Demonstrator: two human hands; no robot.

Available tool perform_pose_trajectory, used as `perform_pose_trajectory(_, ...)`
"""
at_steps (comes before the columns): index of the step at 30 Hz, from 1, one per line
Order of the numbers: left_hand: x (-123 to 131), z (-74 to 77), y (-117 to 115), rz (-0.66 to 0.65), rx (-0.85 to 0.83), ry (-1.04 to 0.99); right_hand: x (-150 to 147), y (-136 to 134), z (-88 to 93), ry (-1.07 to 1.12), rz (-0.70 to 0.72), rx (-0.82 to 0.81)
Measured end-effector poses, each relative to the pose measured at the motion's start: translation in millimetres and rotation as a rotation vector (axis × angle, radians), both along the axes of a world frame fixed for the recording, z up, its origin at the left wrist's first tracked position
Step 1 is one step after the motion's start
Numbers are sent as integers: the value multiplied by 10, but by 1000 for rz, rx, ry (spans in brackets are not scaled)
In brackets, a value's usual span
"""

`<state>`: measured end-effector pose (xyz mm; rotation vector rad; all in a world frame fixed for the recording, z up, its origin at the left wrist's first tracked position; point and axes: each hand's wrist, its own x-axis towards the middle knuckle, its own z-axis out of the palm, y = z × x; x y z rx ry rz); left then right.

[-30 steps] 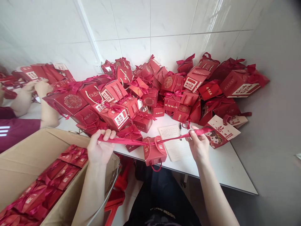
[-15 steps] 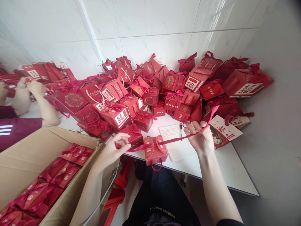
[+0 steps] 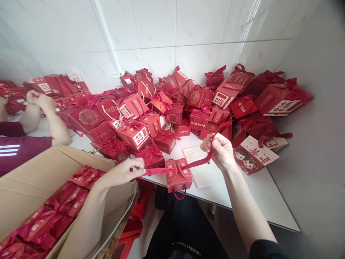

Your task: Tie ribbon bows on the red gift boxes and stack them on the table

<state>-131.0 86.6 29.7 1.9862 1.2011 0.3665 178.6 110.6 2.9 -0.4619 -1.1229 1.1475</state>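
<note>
A small red gift box [image 3: 178, 176] stands at the near edge of the white table [image 3: 258, 194], with a dark red ribbon [image 3: 198, 163] threaded through its top. My left hand [image 3: 126, 172] pinches the ribbon's left end just beside the box. Above and to the right of the box, my right hand [image 3: 219, 150] grips the ribbon's right part and holds it up, its end curling past my fingers.
A big heap of red gift boxes [image 3: 172, 108] fills the back of the table against the tiled wall. A sheet of paper [image 3: 201, 163] lies behind the box. A cardboard carton [image 3: 32, 180] of red boxes sits at my left. Another person's arms [image 3: 40, 115] work at far left.
Both hands have drawn in toward the box. The ribbon, stretched wide a second ago, is now short and slack on the left and lifted on the right.
</note>
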Motion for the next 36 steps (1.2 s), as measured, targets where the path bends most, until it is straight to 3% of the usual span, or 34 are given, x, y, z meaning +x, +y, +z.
perform_pose_trajectory(4,136,-15,197,121,-110,-538,-147,53,-42,-96,82,-46)
perform_pose_trajectory(7,369,0,312,127,-241,-901,-280,63,-16,-172,118,-72)
perform_pose_trajectory(12,751,122,352,84,-250,-1206,-464,56,79,-221,54,-67)
perform_pose_trajectory(17,899,103,309,140,-99,-1204,-533,63,129,-209,45,-37)
perform_pose_trajectory(30,954,53,299,235,107,-1121,-538,79,208,-128,-18,-27)
perform_pose_trajectory(36,999,91,275,111,69,-999,-500,83,313,-106,-62,-23)
